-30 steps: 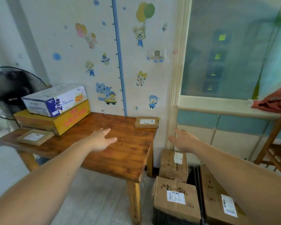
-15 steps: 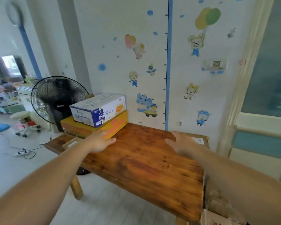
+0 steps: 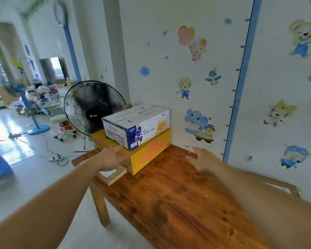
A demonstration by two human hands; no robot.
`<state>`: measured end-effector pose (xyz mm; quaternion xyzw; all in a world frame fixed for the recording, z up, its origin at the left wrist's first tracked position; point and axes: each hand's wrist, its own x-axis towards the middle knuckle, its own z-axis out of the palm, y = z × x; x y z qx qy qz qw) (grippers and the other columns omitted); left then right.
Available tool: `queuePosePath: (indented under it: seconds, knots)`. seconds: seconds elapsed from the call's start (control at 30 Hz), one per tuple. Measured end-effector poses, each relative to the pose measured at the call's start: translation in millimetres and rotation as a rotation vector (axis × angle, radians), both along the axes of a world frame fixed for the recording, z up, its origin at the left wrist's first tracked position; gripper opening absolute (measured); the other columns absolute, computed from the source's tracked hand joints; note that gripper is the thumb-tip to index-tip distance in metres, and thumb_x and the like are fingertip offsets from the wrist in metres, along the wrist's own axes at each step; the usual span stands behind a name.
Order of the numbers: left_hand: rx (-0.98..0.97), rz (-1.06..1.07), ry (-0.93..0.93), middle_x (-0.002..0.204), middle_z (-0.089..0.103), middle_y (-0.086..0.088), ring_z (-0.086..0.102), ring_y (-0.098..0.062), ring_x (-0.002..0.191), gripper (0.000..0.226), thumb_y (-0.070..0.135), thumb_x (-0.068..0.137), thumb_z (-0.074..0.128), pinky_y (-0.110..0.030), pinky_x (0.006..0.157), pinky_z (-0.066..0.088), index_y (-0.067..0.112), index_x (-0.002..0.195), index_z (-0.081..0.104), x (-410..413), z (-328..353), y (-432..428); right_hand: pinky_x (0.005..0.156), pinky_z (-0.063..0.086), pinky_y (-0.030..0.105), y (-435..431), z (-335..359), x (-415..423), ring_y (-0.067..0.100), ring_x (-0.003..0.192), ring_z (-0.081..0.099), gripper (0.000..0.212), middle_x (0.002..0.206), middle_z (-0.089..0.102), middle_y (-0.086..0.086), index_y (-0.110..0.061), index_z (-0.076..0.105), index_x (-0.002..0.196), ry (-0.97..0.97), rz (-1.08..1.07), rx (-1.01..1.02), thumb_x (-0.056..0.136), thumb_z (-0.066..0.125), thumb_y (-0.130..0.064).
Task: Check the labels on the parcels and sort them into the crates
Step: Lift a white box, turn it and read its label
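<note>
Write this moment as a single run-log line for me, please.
held: nothing | left hand: open, by yellow box | right hand: open, over table | white box: on yellow box | flat parcel: on table

On the white-and-blue box (image 3: 136, 123) in front of me, the blue side panel carries a small brand word that looks like "HORSH", with Chinese characters beside it, too soft to read. Big red Chinese lettering runs along the yellow box (image 3: 147, 155) underneath, blurred. The flat parcel (image 3: 113, 174) has a white label, its print unreadable.
</note>
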<state>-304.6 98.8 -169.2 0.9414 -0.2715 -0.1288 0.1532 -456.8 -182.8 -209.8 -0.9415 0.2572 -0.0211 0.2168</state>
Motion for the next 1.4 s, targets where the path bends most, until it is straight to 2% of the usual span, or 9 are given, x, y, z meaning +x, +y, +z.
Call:
queuePosePath:
  seconds: [0.1, 0.23, 0.3, 0.37, 0.57, 0.67, 0.87, 1.03, 1.4]
  knots:
    - [0.01, 0.043, -0.016, 0.162, 0.018, -0.011, 0.02, -0.03, 0.148, 0.053, 0.038, 0.105, 0.039, -0.045, 0.12, 0.019, 0.02, 0.153, 0.029, 36, 7, -3, 0.117, 0.027, 0.041, -15, 7, 56, 0.028, 0.145, 0.031, 0.07, 0.16, 0.027, 0.009, -0.018, 0.023, 0.156, -0.011, 0.052, 0.017, 0.099, 0.042, -0.054]
    - [-0.041, 0.107, 0.001, 0.147, 0.044, -0.009, 0.036, -0.032, 0.14, 0.077, 0.073, 0.078, 0.047, -0.054, 0.111, 0.034, 0.029, 0.14, 0.044, 116, -17, 13, 0.115, 0.03, 0.041, -14, 4, 119, 0.029, 0.144, 0.032, 0.071, 0.16, 0.027, 0.009, -0.018, 0.021, 0.156, 0.007, 0.108, 0.042, 0.099, 0.042, -0.055]
    - [-0.063, 0.125, -0.001, 0.143, 0.048, -0.007, 0.04, -0.031, 0.137, 0.071, 0.069, 0.08, 0.051, -0.05, 0.111, 0.035, 0.028, 0.137, 0.05, 133, -18, 17, 0.115, 0.031, 0.042, -10, 1, 139, 0.03, 0.144, 0.032, 0.072, 0.16, 0.025, 0.009, -0.019, 0.02, 0.156, 0.02, 0.129, 0.047, 0.099, 0.042, -0.056]
    - [-0.075, 0.158, 0.01, 0.144, 0.046, -0.008, 0.041, -0.03, 0.135, 0.052, 0.045, 0.094, 0.057, -0.047, 0.113, 0.034, 0.02, 0.139, 0.05, 159, -20, 23, 0.116, 0.029, 0.042, -4, -6, 172, 0.029, 0.145, 0.029, 0.073, 0.162, 0.022, 0.007, -0.019, 0.019, 0.157, 0.03, 0.146, 0.055, 0.098, 0.041, -0.057]
    - [-0.028, 0.101, -0.001, 0.161, 0.021, -0.01, 0.013, -0.029, 0.15, 0.057, 0.04, 0.102, 0.045, -0.046, 0.121, 0.017, 0.016, 0.152, 0.031, 248, -25, 42, 0.118, 0.025, 0.038, 26, -13, 259, 0.027, 0.148, 0.024, 0.074, 0.164, 0.015, 0.008, -0.016, 0.016, 0.157, 0.004, 0.095, 0.078, 0.1, 0.043, -0.052]
    - [-0.065, 0.088, 0.031, 0.163, 0.014, -0.009, 0.011, -0.027, 0.151, 0.069, 0.043, 0.1, 0.049, -0.044, 0.121, 0.017, 0.018, 0.156, 0.019, 293, -28, 55, 0.119, 0.024, 0.038, 46, -13, 294, 0.026, 0.149, 0.02, 0.072, 0.164, 0.015, 0.006, -0.017, 0.017, 0.157, -0.016, 0.053, 0.111, 0.1, 0.045, -0.051]
    - [-0.101, 0.081, 0.102, 0.163, 0.016, -0.006, 0.02, -0.027, 0.148, 0.07, 0.041, 0.099, 0.052, -0.041, 0.118, 0.022, 0.018, 0.157, 0.019, 357, -34, 66, 0.12, 0.019, 0.041, 77, -16, 351, 0.024, 0.152, 0.008, 0.071, 0.165, 0.007, 0.005, -0.021, 0.015, 0.157, -0.058, 0.009, 0.061, 0.1, 0.039, -0.055]
    - [-0.084, 0.048, 0.091, 0.165, 0.009, -0.004, 0.009, -0.023, 0.151, 0.069, 0.043, 0.101, 0.045, -0.042, 0.12, 0.016, 0.018, 0.157, 0.014, 391, -36, 51, 0.121, 0.007, 0.041, 81, -10, 383, 0.024, 0.152, -0.004, 0.062, 0.166, 0.0, 0.006, -0.022, 0.017, 0.157, -0.018, 0.033, 0.006, 0.104, 0.028, -0.052]
    - [-0.056, 0.053, 0.022, 0.165, -0.005, -0.006, -0.003, -0.031, 0.151, 0.075, 0.056, 0.098, 0.041, -0.05, 0.12, 0.015, 0.026, 0.158, 0.008, 462, -36, -16, 0.121, 0.003, 0.049, 68, -34, 426, 0.021, 0.149, -0.022, 0.062, 0.164, -0.017, -0.001, -0.025, 0.005, 0.158, 0.072, 0.087, -0.054, 0.104, 0.022, -0.051]
